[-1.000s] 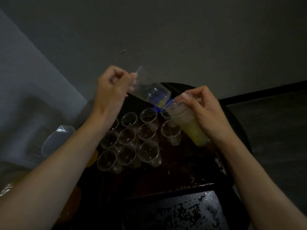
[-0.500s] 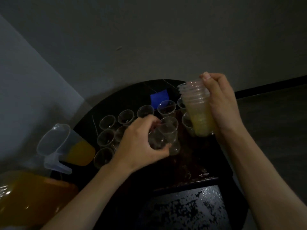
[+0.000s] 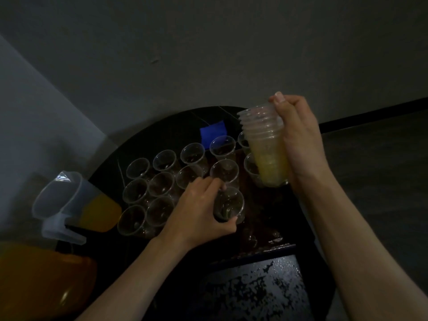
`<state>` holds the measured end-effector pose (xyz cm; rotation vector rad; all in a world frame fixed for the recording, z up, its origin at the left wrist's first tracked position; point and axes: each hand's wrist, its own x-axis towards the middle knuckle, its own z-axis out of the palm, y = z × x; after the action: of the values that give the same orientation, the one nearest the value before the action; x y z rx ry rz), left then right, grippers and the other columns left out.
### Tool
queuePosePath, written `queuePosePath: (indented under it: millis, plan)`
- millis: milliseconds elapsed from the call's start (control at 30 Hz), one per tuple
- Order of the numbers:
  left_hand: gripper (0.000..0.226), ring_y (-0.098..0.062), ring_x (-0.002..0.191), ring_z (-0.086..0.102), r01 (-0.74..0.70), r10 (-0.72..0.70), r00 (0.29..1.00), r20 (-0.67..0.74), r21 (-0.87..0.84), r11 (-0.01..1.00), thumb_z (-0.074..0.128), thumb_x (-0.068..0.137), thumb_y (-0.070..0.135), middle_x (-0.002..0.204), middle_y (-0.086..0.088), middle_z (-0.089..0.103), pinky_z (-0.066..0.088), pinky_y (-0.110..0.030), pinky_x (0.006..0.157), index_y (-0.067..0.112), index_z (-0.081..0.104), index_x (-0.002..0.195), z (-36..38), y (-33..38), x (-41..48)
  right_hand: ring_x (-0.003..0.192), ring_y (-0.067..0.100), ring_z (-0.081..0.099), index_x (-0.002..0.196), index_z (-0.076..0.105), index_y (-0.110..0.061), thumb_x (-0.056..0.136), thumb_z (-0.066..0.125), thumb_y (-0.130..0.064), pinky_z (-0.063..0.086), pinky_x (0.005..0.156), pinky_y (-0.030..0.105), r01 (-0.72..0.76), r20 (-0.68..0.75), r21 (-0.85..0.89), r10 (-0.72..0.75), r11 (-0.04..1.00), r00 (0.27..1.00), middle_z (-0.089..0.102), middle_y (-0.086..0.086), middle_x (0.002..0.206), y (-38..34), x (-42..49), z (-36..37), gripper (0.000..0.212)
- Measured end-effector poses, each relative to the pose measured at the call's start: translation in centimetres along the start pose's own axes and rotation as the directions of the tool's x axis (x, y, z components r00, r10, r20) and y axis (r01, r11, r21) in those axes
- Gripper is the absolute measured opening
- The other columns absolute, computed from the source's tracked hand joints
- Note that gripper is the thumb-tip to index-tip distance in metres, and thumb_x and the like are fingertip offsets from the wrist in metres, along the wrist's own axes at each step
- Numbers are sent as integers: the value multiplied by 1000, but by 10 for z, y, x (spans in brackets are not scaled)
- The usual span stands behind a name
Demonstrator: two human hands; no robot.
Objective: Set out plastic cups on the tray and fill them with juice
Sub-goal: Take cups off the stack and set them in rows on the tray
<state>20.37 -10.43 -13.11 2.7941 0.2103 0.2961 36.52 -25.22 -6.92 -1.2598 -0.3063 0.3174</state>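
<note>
Left of tray (image 3: pixel 262 220): juice jug (image 3: pixel 76 205) | left hand (image 3: pixel 199 214) grasps cup (image 3: pixel 230 203) | right hand (image 3: pixel 298 144) grips cup stack (image 3: pixel 264 140)

left hand (image 3: pixel 199 212) low — fingers curled, right hand (image 3: pixel 298 144) raised, gripping

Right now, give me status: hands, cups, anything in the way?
Left hand grips a clear cup at the tray. Right hand holds the cup stack. Juice jug stands left, clear of both hands.
</note>
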Motion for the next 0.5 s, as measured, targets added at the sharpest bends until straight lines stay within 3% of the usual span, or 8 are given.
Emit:
queuePosePath:
  millis: [167, 400, 500]
  plan:
    - [55, -8, 102, 53, -11, 11, 1000, 24, -11, 1000, 73, 67, 53, 113, 12, 53, 52, -31, 89, 26, 57, 111, 2, -4, 5, 77, 1, 70, 118, 59, -19, 100, 54, -40, 57, 68, 22, -9, -7, 3, 9, 1000, 1000, 71, -14, 85, 0, 0, 1, 28]
    - [54, -6, 103, 52, -7, 7, 999, 33, 2, 1000, 71, 67, 55, 115, 13, 51, 52, -28, 89, 27, 57, 110, 1, -5, 6, 88, 7, 71, 118, 58, -23, 98, 54, -44, 59, 77, 31, -26, -4, -8, 26, 1000, 1000, 70, -4, 103, -1, -1, 0, 30]
    - [53, -7, 102, 52, -21, 21, 999, 26, 2, 1000, 70, 68, 56, 116, 13, 51, 52, -28, 89, 26, 57, 110, 1, -6, 5, 85, 3, 71, 120, 58, -22, 99, 54, -44, 57, 71, 23, -20, -7, -12, 20, 1000, 1000, 70, -5, 102, -2, -1, 0, 31]
